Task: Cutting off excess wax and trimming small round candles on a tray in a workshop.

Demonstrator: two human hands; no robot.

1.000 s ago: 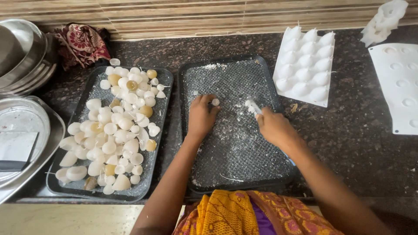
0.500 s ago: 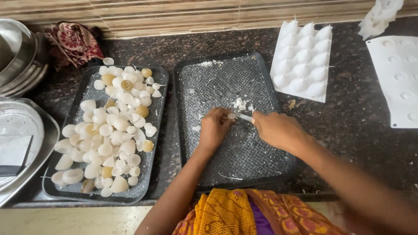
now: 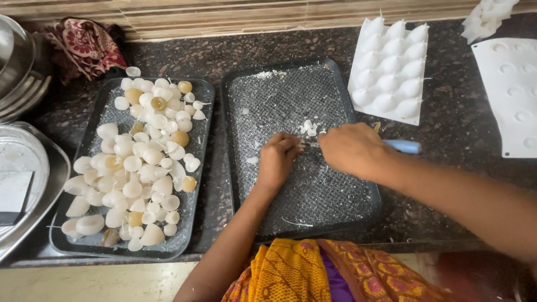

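**Head view: both hands scraping the middle tray, the left tray already heaped**

Head view shows us a dark speckled stone counter [image 3: 447,184] filling the frame. At its centre lies the dark textured tray [image 3: 291,95] we are working over, dusted with white crumbs and mostly bare. Left of centre sits a second dark tray [image 3: 193,223], piled with white and yellowish dome-shaped wax pieces [image 3: 140,168]. In the upper right we see a white mould with pointed cavities [image 3: 391,72], and beside it, at the right edge, a flat white mould sheet [image 3: 512,95]. Steel dishes [image 3: 22,168] stack along the left edge, with a patterned red cloth [image 3: 86,47] in the upper left corner.

Our left hand [image 3: 277,159] rests on the centre tray, fingers curled narrow and pressed to the surface; whether they pinch anything we cannot tell. Our right hand [image 3: 349,151] is closed around a blue-handled tool [image 3: 403,146], its tip meeting the left fingers. A small cluster of white scraps [image 3: 307,127] lies just above them.

We judge the moulded pieces largely gathered on the left tray; what remains is loosening the residue stuck to the centre tray.
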